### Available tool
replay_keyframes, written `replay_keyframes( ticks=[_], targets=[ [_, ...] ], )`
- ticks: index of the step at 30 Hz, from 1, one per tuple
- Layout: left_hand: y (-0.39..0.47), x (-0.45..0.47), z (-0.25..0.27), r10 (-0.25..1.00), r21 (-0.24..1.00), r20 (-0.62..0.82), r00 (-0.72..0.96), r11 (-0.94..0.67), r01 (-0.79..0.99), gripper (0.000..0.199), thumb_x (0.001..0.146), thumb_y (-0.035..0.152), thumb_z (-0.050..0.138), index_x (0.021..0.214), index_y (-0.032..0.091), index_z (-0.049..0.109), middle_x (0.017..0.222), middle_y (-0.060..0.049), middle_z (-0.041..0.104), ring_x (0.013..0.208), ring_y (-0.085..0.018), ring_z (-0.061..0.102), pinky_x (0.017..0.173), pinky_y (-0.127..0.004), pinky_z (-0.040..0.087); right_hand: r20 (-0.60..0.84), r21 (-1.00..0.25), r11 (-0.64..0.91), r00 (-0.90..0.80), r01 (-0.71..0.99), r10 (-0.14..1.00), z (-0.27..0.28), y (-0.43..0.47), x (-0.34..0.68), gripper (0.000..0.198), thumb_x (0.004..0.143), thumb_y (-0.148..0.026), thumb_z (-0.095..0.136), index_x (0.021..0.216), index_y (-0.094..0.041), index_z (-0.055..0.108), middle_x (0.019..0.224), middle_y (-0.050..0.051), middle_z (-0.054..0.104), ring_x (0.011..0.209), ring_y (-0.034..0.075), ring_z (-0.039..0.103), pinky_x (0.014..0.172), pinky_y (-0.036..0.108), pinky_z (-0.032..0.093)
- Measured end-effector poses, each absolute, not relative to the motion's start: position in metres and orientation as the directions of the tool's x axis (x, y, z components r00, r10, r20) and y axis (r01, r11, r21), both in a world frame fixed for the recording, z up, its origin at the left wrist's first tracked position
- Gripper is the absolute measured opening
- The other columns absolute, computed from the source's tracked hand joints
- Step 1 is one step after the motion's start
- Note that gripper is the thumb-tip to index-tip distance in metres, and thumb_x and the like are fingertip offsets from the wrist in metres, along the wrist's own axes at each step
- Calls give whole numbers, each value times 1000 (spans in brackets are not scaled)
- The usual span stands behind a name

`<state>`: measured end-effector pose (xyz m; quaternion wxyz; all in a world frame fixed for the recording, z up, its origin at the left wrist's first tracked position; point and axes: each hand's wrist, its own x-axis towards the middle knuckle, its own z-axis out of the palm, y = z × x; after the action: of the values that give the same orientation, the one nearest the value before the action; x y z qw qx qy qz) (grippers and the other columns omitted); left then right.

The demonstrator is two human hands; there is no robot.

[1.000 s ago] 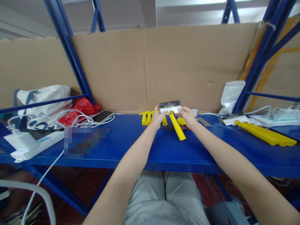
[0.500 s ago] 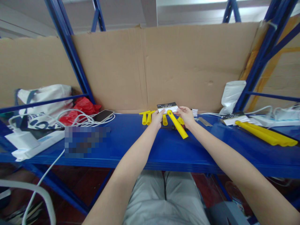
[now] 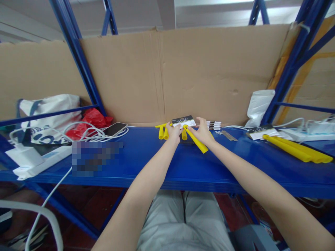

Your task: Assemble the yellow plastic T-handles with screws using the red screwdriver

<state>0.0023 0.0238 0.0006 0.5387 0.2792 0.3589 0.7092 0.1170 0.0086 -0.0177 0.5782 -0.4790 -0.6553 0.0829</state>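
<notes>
My left hand [image 3: 173, 132] pinches the lower left of a black-and-white printed card [image 3: 184, 121]. From the card's lower edge a long yellow piece, shaped like a shoehorn [image 3: 197, 142], slants down to the right; its rounded top lies over the card. My right hand [image 3: 204, 132] is open beside the card's right edge, thumb and forefinger apart. Its thumb is close to the yellow piece, and I cannot tell whether they touch. Behind my left hand, several short yellow parts [image 3: 161, 133] lie on the blue table [image 3: 146, 157].
Small stacked cards [image 3: 214, 125] and a flat grey strip [image 3: 229, 136] lie right of my hands. Farther right are nested yellow pieces [image 3: 295, 148] with a card and a white pouch [image 3: 260, 108]. At left are a phone [image 3: 116, 129], cables, a power strip [image 3: 44, 162] and a cloth bag [image 3: 52, 115].
My right hand has let go of the card's right edge and its fingers have spread. The card and yellow piece have shifted slightly left, showing more of the stacked cards.
</notes>
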Motion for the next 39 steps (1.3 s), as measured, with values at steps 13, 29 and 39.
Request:
replay_keyframes(
  ticks=[13, 29, 39],
  targets=[
    [23, 4, -1, 970, 801, 2, -243, -147, -581, 66, 72, -6, 48, 128, 25, 33, 98, -6, 58, 75, -13, 62, 64, -23, 52, 564, -290, 366, -151, 884, 811, -8, -14, 102, 28, 78, -18, 46, 105, -18, 49, 95, 10, 61, 85, 21, 59, 74, 32, 43],
    [31, 4, -5, 975, 822, 3, -223, -129, -555, 61, 70, -5, 49, 125, 21, 37, 94, -6, 62, 75, -14, 63, 64, -24, 51, 447, -165, 303, -203, 939, 871, -1, -21, 101, 36, 77, -20, 48, 110, -23, 61, 101, 6, 66, 95, 21, 60, 81, 31, 43],
    [26, 3, -2, 990, 865, -43, -133, -30, -500, 55, 76, 15, 57, 125, 23, 34, 98, -6, 61, 65, -11, 62, 54, -19, 46, 319, -79, 237, -201, 968, 926, 15, -19, 118, 40, 72, -16, 51, 110, -20, 63, 107, 6, 65, 99, 20, 59, 83, 25, 43]
  ],
)
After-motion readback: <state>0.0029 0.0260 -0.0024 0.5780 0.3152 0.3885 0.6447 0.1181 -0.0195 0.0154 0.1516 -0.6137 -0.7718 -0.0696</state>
